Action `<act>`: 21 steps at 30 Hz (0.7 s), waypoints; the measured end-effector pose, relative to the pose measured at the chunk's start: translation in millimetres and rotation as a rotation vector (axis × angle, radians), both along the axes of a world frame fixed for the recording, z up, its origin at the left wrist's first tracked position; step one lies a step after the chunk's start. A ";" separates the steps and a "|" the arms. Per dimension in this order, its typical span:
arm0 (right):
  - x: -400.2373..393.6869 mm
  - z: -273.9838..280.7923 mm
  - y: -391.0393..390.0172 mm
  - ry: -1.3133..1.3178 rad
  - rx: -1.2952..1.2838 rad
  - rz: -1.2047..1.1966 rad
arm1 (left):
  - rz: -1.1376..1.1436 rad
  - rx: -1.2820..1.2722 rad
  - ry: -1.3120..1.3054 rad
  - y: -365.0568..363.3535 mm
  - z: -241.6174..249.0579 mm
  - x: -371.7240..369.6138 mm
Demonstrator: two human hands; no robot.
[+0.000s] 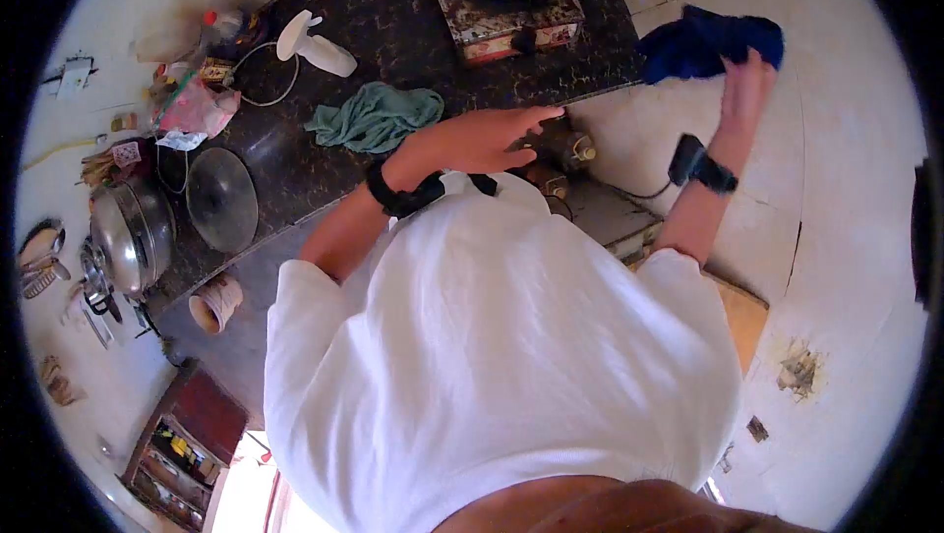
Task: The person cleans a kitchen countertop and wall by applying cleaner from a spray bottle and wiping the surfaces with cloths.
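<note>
My right hand (750,88) grips a dark blue cloth (710,45), which lies up against the white tiled wall to the right of the counter. My left hand (477,145) hovers in front of my chest near the counter's front edge, fingers stretched out and thumb apart, with nothing in it. Just beyond that hand a crumpled green cloth (379,118) rests on the dark counter (393,31). Both wrists wear black bands, and a small dark box sits on the right one.
A gas stove (516,36) stands at the back of the counter. To the left are a white bottle-shaped object (320,49), a pink bag (202,105), a round metal lid (222,201) and a steel pot (133,233). A pinkish pot-shaped container (216,304) sits nearer me.
</note>
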State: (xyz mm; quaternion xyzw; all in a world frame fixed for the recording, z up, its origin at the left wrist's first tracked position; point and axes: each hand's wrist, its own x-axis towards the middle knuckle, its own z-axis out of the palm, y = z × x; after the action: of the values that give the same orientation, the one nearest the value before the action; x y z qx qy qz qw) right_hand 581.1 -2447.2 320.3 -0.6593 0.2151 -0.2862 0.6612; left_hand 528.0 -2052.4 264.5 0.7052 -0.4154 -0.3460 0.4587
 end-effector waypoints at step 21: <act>-109.0 71.5 349.1 -0.336 0.184 1.387 | 0.126 -0.381 0.363 62.2 -18.8 -29.7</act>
State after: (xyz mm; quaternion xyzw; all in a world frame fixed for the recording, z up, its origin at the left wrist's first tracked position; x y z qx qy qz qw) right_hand 472.1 -2098.1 391.9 -0.5329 -0.3348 0.1215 0.7676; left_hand 498.3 -1990.2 245.8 0.5571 -0.3391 -0.3532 0.6708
